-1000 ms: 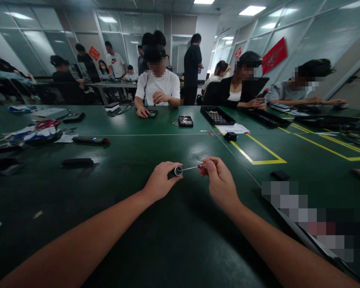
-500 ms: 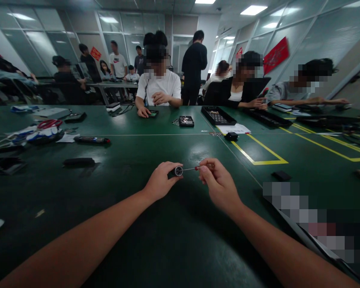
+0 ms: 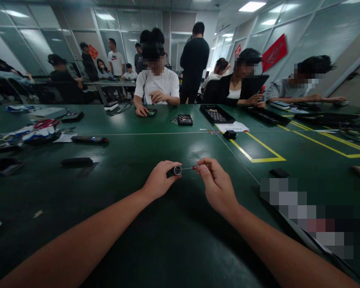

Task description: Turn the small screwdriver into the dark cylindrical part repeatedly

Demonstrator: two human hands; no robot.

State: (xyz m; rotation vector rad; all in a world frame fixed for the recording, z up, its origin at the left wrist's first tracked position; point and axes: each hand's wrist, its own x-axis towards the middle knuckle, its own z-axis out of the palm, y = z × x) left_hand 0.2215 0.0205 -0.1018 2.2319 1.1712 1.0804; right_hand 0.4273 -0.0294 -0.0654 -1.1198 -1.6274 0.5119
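Between the thumb and fingers of my left hand is a small dark cylinder with a round, silvery open end turned toward me. My right hand grips a screwdriver by its reddish-brown handle. The thin metal shaft points left, and its tip meets the cylinder's rim; whether it goes inside I cannot tell. Both hands are held over the middle of the green table.
On the left lie a black bar-shaped piece, a dark pen-shaped tool and gloves. Right of centre are a small black block and a black tray. Across the table a person in a white shirt handles a small device.
The view has shifted slightly. Both hands keep their holds, and the screwdriver shaft still reaches the cylinder; my right hand is a little closer to it.
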